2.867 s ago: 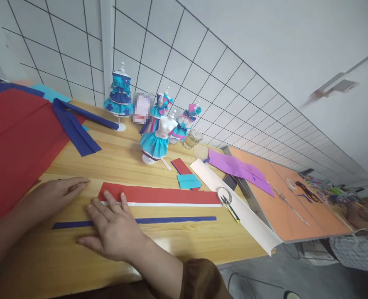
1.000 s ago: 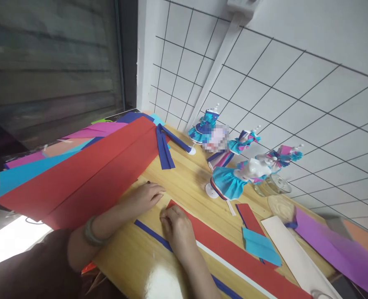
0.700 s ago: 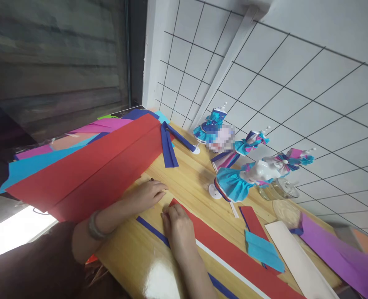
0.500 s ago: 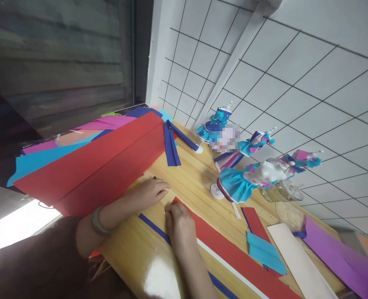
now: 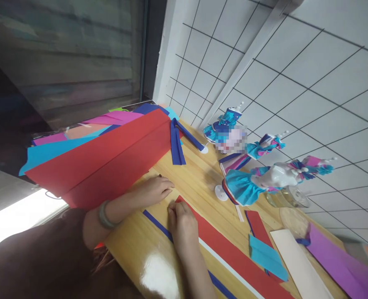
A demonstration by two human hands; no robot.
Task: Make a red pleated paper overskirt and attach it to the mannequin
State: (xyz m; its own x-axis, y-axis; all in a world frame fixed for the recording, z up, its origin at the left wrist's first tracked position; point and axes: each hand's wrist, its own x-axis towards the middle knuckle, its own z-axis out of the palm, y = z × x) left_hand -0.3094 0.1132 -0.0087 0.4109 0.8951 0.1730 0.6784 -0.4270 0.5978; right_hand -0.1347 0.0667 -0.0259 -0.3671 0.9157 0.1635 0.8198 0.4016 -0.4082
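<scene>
A long red paper strip lies diagonally on the wooden table, with a narrow white paper strip along its near edge. My right hand is closed at the far end of the two, thumb and fingers pinched where the white strip's end would be; the fingers hide it. Just beyond, my left hand rests low over the table, holding nothing visible, its fingers loosely extended. A thin dark blue strip passes under my right forearm and reappears below it.
Left of my hands lies a large red paper sheet over a colourful paper pile. Dress-up figurines in blue paper skirts stand along the tiled wall. A folded dark blue strip, a turquoise piece, a cream strip and purple paper lie around.
The view has shifted slightly, so everything sits a little further right. Both hands keep nearly the same place and pose on the table.
</scene>
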